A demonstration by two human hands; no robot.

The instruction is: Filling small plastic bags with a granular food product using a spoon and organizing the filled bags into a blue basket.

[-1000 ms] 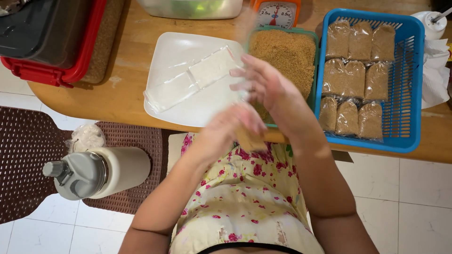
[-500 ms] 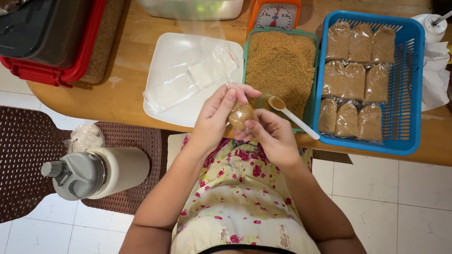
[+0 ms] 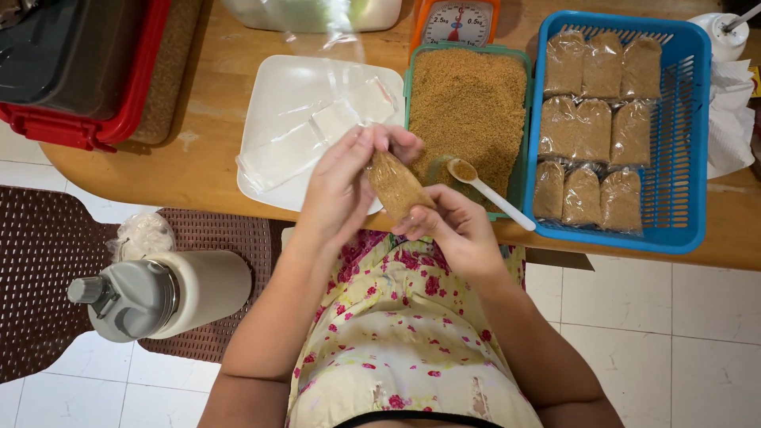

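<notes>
The left hand (image 3: 341, 190) pinches the top of a small clear bag of brown granules (image 3: 396, 186) while the right hand (image 3: 456, 230) cups its bottom, holding it tilted above the table edge (just beside the green tray of granules (image 3: 468, 103) and white spoon (image 3: 491, 194)), apparently to settle the contents.

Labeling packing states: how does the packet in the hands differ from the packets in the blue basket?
The held packet is pinched between the left hand and right hand, tilted above the table edge; the basket packets lie flat in rows in the blue basket. The held one is single; the basket holds about nine. Both are clear bags of brown granules, like those in the green tray.
</notes>
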